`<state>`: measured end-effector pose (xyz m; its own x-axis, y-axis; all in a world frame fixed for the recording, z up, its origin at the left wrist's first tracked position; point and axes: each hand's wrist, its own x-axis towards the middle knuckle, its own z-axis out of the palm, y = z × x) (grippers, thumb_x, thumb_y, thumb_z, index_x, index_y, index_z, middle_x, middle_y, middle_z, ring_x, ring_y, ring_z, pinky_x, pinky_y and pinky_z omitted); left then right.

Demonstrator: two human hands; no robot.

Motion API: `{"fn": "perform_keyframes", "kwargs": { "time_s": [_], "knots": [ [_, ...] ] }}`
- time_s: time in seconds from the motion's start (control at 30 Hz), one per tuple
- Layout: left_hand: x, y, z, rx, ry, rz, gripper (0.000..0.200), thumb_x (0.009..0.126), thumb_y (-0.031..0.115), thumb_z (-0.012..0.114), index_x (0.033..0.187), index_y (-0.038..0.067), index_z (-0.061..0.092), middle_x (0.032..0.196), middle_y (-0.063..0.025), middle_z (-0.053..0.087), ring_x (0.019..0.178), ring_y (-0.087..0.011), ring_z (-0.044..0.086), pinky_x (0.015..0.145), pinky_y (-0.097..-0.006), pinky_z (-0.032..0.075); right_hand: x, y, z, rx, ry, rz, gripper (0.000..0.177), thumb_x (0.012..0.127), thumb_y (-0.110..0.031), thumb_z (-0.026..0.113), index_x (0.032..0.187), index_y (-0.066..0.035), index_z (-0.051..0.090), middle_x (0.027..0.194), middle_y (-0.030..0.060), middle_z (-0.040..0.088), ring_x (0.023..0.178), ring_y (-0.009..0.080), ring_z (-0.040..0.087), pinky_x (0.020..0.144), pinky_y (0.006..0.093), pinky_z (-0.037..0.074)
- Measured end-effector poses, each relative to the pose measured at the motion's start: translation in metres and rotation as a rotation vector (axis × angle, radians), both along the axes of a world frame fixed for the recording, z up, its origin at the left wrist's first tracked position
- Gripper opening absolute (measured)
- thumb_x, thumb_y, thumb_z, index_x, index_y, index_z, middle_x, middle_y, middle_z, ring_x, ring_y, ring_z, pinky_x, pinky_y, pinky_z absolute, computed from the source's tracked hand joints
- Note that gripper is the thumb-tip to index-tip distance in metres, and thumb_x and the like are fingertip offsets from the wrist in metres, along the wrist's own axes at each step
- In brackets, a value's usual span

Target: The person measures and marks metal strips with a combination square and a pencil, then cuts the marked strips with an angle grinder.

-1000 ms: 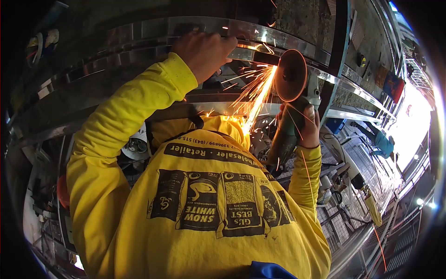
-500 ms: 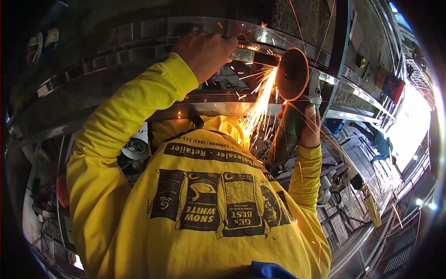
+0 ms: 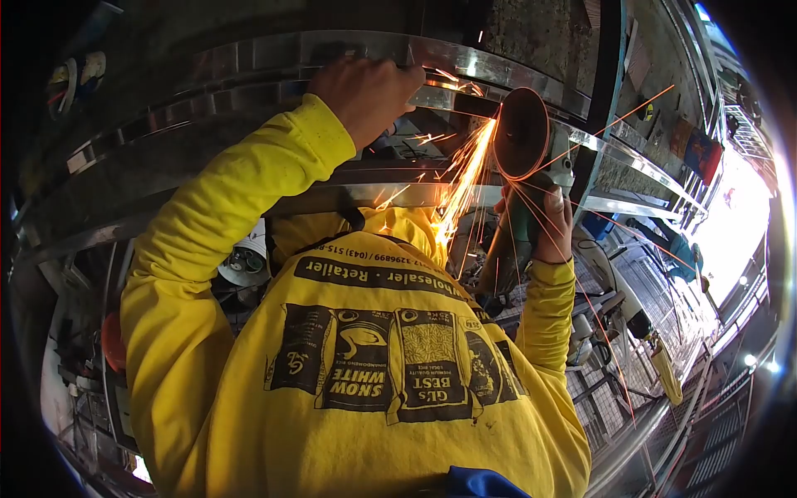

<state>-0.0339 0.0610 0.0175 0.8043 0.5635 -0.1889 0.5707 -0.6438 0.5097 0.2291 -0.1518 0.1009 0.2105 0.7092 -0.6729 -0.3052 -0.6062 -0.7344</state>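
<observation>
My right hand (image 3: pixel 553 226) is wrapped round the green body of an angle grinder (image 3: pixel 519 220). The grinder's disc (image 3: pixel 521 133) meets a shiny metal bar (image 3: pixel 461 101), and orange sparks (image 3: pixel 471 178) stream down from the contact towards my yellow shirt. To the left of the disc, my left hand (image 3: pixel 365 95) is closed over the same bar, knuckles up; its fingertips are partly hidden. A second metal rail (image 3: pixel 390 195) runs across, nearer my body.
Long metal rails (image 3: pixel 274 54) cross the top of the view. A dark upright beam (image 3: pixel 604 91) stands right of the grinder. A white round container (image 3: pixel 245 257) sits below my left arm. Another person (image 3: pixel 685 257) bends over at the far right, near a wire-mesh surface (image 3: pixel 606 390).
The grinder's disc has shifted very slightly down and left, and its glowing rim is dimmer. The spark stream is narrower, with longer streaks to the right. My left hand stays in place.
</observation>
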Motion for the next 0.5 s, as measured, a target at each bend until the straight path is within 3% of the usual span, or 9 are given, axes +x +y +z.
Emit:
{"fn": "perform_keyframes", "kwargs": {
  "time_s": [0.5],
  "knots": [
    [0.000,-0.001,-0.002,0.033,0.030,-0.004,0.034,0.090,0.034,0.075,0.105,0.008,0.059,0.088,-0.0138,0.070,0.082,-0.0366,0.073,0.071,-0.0469,0.060,-0.007,0.016,0.008,-0.038,-0.100,-0.017,0.072,0.100,-0.059,0.059,0.132,0.006,0.058,0.107,0.0205,0.071,0.084,0.0293,0.073,0.075,0.0390,0.061]
  ]
}}
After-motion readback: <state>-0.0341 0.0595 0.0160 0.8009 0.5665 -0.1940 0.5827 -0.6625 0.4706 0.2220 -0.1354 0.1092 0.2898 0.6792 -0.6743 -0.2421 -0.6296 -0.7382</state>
